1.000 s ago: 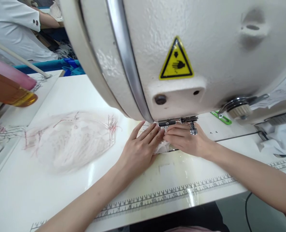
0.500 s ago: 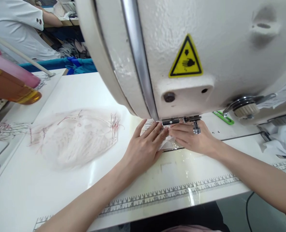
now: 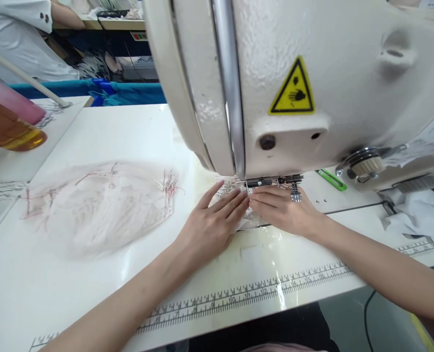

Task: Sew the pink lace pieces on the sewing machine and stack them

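At the upper left of the frame, a co-worker in a white garment (image 3: pixel 15 46) stands beyond an amber container (image 3: pixel 10 124) and a pink container (image 3: pixel 13 100). At the center left, sheer pieces (image 3: pixel 103 210) with loose red and dark threads lie flat on the white table (image 3: pixel 92 293). Near the center, the left hand (image 3: pixel 209 220) rests palm down, fingers extended, thumb side apart, on the lace fabric (image 3: pixel 228 185), which is located beneath the sewing machine head (image 3: pixel 261 39). Immediately right, the right hand (image 3: pixel 285 210) has its fingers pressed together, tips at the lace; whether they pinch it cannot be determined. Farther right are a green tool (image 3: pixel 331 179) and a white cloth (image 3: pixel 418 215).
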A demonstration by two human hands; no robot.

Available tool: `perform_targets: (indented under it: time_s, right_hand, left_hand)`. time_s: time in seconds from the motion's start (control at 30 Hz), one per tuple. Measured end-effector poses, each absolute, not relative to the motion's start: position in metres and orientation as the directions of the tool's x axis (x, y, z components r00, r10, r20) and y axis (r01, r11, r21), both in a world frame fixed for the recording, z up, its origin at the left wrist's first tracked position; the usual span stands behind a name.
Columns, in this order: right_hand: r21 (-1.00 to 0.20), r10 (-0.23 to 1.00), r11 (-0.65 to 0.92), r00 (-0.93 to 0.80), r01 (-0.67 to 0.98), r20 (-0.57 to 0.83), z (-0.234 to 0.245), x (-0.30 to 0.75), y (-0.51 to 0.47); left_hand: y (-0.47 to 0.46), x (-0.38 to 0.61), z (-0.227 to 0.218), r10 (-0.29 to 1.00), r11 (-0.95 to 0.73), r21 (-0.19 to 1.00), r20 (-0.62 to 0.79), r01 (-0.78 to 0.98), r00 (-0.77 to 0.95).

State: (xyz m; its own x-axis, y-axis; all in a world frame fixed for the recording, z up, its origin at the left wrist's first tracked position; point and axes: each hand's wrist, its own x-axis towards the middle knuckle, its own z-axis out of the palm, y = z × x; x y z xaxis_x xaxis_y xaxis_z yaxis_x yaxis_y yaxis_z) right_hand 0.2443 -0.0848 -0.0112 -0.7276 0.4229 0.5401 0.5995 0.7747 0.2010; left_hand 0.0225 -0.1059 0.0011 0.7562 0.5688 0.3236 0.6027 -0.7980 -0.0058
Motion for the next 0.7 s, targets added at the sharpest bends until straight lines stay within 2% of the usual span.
perform_targets:
  time_s: [0.13,0.33,0.7]
  right_hand:
    - [0.239,0.435,0.777,-0.772,0.582,0.464,-0.009,0.240,-0.089]
    - [0.244,0.447,0.773,-0.776,0.585,0.444,-0.005,0.229,-0.092]
    - [0.193,0.433,0.783,-0.740,0.592,0.514,-0.011,0.226,-0.092]
  left_hand:
    - [-0.099,0.015,0.002,0.546,-0.822,0.006,0.294,0.570,0.784]
    - [-0.093,0.007,0.004,0.551,-0.824,0.026,0.270,0.566,0.790]
    - [-0.093,0.008,0.003,0.569,-0.804,-0.006,0.284,0.594,0.772]
